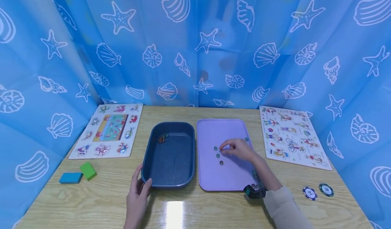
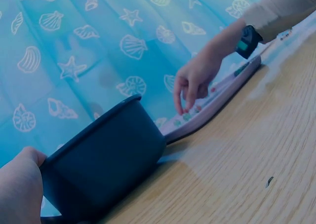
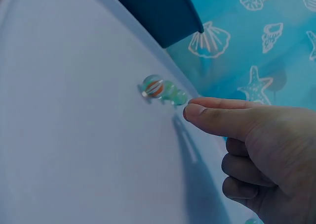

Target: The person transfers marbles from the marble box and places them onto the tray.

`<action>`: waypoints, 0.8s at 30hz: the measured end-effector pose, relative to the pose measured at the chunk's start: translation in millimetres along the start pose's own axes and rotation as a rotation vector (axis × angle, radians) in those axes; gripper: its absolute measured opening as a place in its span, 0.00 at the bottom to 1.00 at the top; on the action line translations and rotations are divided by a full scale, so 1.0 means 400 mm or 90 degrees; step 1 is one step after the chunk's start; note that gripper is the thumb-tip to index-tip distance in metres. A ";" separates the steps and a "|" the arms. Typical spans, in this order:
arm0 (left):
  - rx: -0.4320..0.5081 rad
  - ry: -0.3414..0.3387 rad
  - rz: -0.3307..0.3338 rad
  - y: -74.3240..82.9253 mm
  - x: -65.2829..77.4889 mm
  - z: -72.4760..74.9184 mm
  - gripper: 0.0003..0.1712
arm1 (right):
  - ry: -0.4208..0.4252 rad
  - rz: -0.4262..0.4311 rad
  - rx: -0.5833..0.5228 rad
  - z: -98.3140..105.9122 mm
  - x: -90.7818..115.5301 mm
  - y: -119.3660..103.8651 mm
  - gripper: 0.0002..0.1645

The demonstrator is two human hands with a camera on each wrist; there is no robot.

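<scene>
My left hand (image 1: pixel 138 191) grips the near left corner of a dark blue basin (image 1: pixel 169 185), thumb at the rim. Inside the basin, several orange and green glass marbles (image 1: pixel 162 139) lie together toward the far left. Over the purple tray (image 1: pixel 209 179), my right hand (image 1: pixel 239 150) pinches a marble (image 3: pixel 185 113) between thumb and forefinger; only a brownish edge of it shows. Close to those fingertips lie two green marbles (image 1: pixel 218 156) and one orange-striped marble (image 3: pixel 154 87). Another green marble (image 1: pixel 246 139) sits near the tray's right edge, and more lie partly hidden by my right forearm.
A picture puzzle board (image 1: pixel 134 147) lies at the back left, another board (image 1: pixel 285 142) at the back right. Blue (image 1: pixel 71 178) and green (image 1: pixel 88 171) blocks rest on the left. Two poker chips (image 1: pixel 310 193) lie on the right. A blue shell-patterned curtain (image 1: pixel 183 76) hangs behind.
</scene>
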State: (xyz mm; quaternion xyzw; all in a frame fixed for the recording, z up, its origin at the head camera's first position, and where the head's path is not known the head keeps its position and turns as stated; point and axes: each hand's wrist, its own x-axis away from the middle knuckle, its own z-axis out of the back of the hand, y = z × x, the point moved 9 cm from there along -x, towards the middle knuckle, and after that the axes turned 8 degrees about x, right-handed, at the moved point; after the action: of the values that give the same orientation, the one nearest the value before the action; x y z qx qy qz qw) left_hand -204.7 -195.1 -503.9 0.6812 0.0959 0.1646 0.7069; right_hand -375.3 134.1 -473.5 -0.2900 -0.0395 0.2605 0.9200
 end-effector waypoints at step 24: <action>0.004 -0.002 0.006 -0.010 -0.001 -0.003 0.31 | 0.052 0.082 -0.028 0.055 -0.078 -0.159 0.11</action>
State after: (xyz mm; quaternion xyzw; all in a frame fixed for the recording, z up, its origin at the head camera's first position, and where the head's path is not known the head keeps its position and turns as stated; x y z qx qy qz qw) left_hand -205.1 -194.4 -507.8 0.6842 0.0921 0.1663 0.7041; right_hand -378.3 85.6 -417.4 -0.3227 0.0114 0.3059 0.8956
